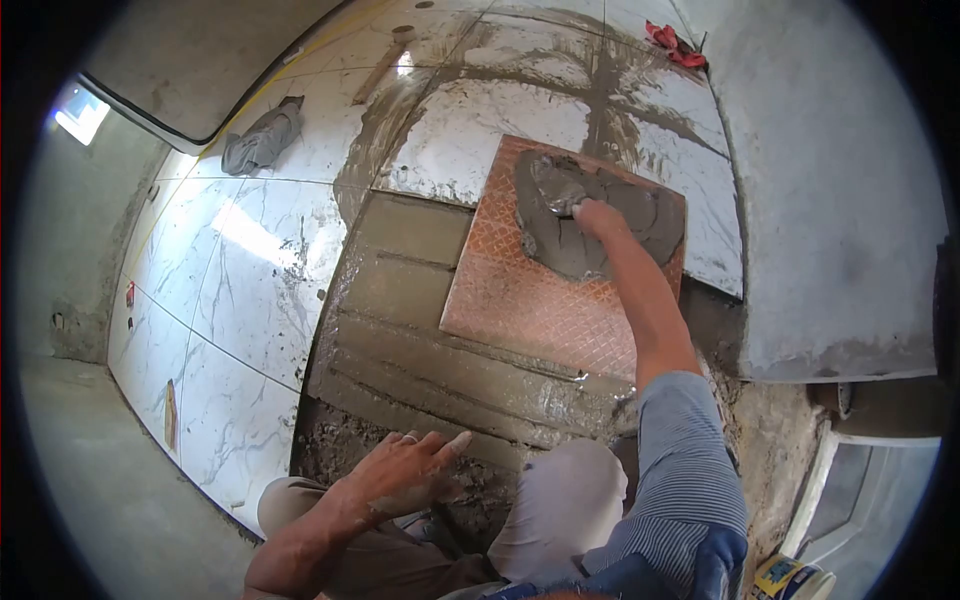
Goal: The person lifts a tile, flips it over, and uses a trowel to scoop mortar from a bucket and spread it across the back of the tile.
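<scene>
My right hand (600,218) is closed around the handle of a trowel (563,196), whose blade is partly smeared over and sunk in grey mortar. That mortar (650,215) spreads across the upper part of a large tile (525,295), which lies with its orange, ridged back facing up. The tile rests partly over a wet mortar bed (400,345) and partly over white tiles behind it. Above my knees, my left hand (415,468) hangs empty, its fingers loosely stretched and a ring on one of them.
White marbled tiles (250,270) cover the floor at left, and mortar-smeared ones lie at the back. A grey cloth (265,138) lies at upper left, a red crumpled bag (676,46) at upper right. A bucket (792,580) stands lower right, below the wall (840,240).
</scene>
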{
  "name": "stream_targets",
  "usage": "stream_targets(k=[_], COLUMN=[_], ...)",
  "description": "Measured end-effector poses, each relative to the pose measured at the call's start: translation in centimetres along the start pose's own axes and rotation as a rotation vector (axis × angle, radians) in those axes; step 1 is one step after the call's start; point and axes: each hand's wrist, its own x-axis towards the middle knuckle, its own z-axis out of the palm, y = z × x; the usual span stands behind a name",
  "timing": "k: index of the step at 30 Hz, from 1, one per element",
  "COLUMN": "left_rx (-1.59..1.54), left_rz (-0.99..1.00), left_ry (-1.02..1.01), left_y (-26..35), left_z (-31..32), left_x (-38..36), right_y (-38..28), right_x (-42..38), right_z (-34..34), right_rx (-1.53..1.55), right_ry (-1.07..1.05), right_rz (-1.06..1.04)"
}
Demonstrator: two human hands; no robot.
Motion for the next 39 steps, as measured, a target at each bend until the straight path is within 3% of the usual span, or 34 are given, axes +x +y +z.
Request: stream_targets(k=[3, 6, 10, 12, 18, 25, 27, 31, 33, 36, 38, 39], left_rx=[0.008, 0.003, -0.005, 0.005, 0.019, -0.003, -0.008, -0.016, -0.024, -0.025, -0.026, -0.017], left_rz=[0.028, 0.034, 0.039, 0.046, 0.059, 0.068, 0.051, 0.003, 0.024, 0.068, 0.092, 0.083], left_ry=[0.027, 0.011, 0.017, 0.030, 0.003, 0.032, 0.046, 0.025, 0.049, 0.079, 0.079, 0.069], left_y=[-0.1, 0.0, 0.1, 0.0, -0.2, -0.1, -0.2, -0.3, -0.7, -1.3, -1.5, -1.5], left_z=[0.5, 0.6, 0.0, 0.3, 0.6, 0.5, 0.5, -0.3, 0.1, 0.3, 0.5, 0.5], left_x=[0.1, 0.0, -0.3, -0.3, -0.3, -0.1, -0.4, -1.0, -1.5, -1.3, -1.3, -1.2], right_y=[0.2, 1.9, 1.6, -1.2, -5.4, -7.9, -6.3, -3.4, -0.1, 1.3, 3.3, 3.7], right_x=[-1.0, 1.5, 1.5, 0.6, 2.1, 5.6, 6.7, 2.4, 1.5, -5.5, -6.8, -7.0], right_z=[-0.1, 2.6, 5.2, 4.3, 4.3, 2.3, 2.4, -0.5, 0.7, 0.9, 2.5, 2.9], right_rx=[0.064, 0.151, 0.171, 1.106, 1.255, 0.901, 0.464, 0.439, 0.486, 0.657, 0.325, 0.325], right_ry=[0.109, 0.026, 0.098, -0.026, -0.115, -0.242, -0.261, -0.213, -0.379, -0.444, -0.331, -0.333], right_rz=[0.142, 0.198, -0.003, 0.328, 0.216, 0.082, -0.022, 0.098, -0.071, 0.020, -0.325, -0.321])
